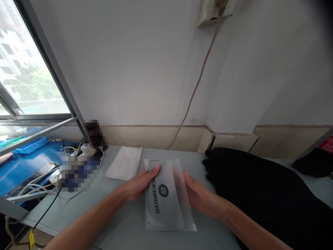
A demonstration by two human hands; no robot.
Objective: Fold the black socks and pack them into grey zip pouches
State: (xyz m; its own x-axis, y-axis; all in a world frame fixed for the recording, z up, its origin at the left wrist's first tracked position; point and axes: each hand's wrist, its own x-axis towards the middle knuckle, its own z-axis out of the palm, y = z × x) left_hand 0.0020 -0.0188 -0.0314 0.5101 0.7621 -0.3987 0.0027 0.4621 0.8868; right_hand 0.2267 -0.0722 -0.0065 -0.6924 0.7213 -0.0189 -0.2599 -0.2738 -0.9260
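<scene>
— Grey table (125,222) first, since it fills the lower half. What sits on it?

— Biggest is a heap of black cloth (260,194) on the right, spreading from the wall to the near edge. Next is a frosted plastic pouch (166,205) at the middle of the table, just left of the cloth.

— Which way does the pouch run?

— Its long axis goes from the person out toward the wall, leaning a little left at the far end. The dark lettering follows that axis, starting at the far end and running back toward the person, so it reads sideways.

— And the hands?

— The left hand (139,184) pinches the left long edge, its thumb pressed flat over the first letters and its fingers hidden underneath. The right hand (200,196) grips the right long edge opposite, thumb on top, fingers out of sight. I cannot tell whether the pouch rests on the table or is held just above it.

— Anything smaller?

— A second pouch (125,163), white, lies flat just beyond the left hand, apart from the first. Farther left, white cables (33,185) trail over a blue surface by the window (26,69).
</scene>
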